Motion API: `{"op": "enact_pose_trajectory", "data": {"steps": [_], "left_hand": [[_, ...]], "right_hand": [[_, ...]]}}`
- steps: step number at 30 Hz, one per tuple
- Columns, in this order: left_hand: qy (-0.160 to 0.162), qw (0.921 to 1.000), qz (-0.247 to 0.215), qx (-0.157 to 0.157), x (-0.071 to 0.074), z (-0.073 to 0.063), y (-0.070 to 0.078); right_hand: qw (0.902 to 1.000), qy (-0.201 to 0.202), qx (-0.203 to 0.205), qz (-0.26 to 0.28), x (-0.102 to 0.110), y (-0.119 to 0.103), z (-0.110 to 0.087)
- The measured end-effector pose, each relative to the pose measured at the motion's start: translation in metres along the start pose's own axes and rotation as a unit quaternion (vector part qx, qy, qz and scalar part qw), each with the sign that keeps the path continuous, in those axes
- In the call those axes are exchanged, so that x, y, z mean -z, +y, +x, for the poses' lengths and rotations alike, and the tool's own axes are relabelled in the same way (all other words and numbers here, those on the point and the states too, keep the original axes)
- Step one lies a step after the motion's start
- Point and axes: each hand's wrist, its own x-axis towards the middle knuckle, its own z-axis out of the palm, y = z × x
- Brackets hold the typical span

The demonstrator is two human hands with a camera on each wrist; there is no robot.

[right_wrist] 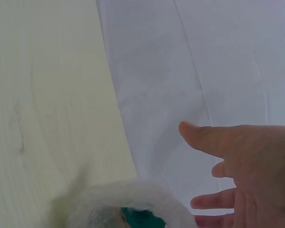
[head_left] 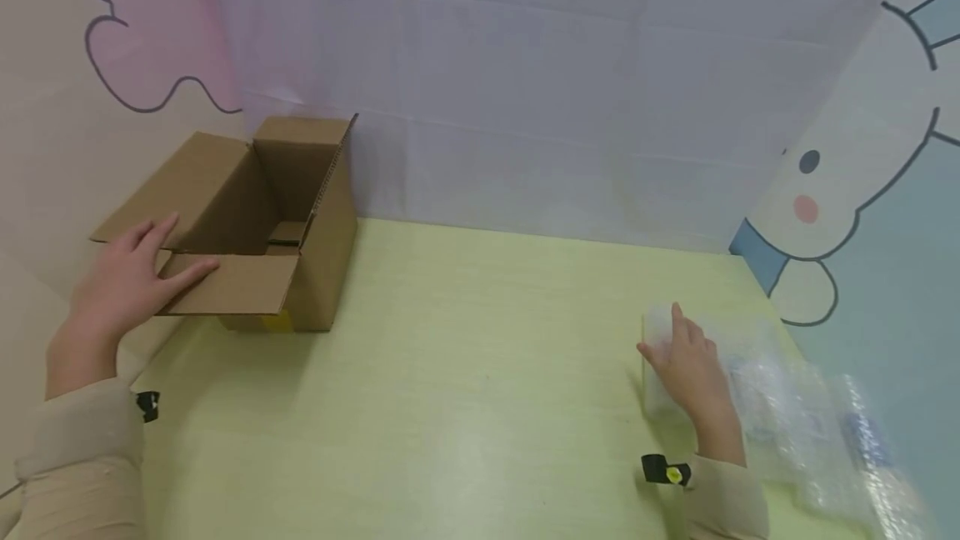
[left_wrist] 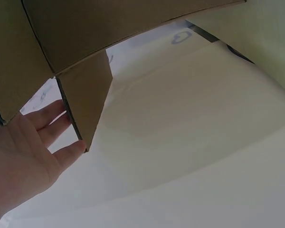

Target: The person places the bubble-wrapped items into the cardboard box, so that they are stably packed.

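Note:
An open cardboard box [head_left: 322, 273] stands at the table's back left, its flaps spread outward. My left hand [head_left: 116, 290] is at its front left corner, with the thumb over the front flap [head_left: 240, 286] and the fingers at the left flap [head_left: 176, 182]. In the left wrist view, fairly straight fingertips [left_wrist: 76, 152] touch a flap edge. My right hand [head_left: 690, 365], fingers loosely extended, is over the near-left part of a row of bubble-wrapped items [head_left: 787, 415]. One wrapped item [right_wrist: 137, 190] shows teal inside its end in the right wrist view, beside the right hand [right_wrist: 261, 175].
The pale yellow table [head_left: 465, 373] reaches back to a lilac cloth wall [head_left: 525, 107]. Cartoon-printed side walls [head_left: 862, 190] border it. Small black devices [head_left: 666, 470] sit by both sleeves. A folded piece of cardboard [head_left: 287, 233] shows inside the box.

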Motion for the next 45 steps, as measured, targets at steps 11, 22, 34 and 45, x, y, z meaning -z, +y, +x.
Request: {"op": "enact_pose_trajectory", "data": {"steps": [11, 22, 34, 45], "left_hand": [[-0.007, 0.9999, 0.009, 0.005, -0.004, 0.002, -0.005], [-0.001, 0.9998, -0.018, 0.002, -0.015, -0.001, 0.005], [0.024, 0.9981, -0.048, 0.031, -0.041, -0.011, 0.029], [0.034, 0.9955, -0.085, 0.025, -0.053, -0.011, 0.052]], "right_hand": [[0.9986, -0.042, -0.033, 0.000, -0.009, 0.008, 0.003], [0.9999, -0.009, 0.009, -0.003, -0.013, 0.011, 0.002], [0.9996, -0.026, 0.001, 0.010, -0.019, 0.009, 0.001], [0.9997, -0.018, -0.003, 0.018, -0.025, 0.009, 0.000]]}}
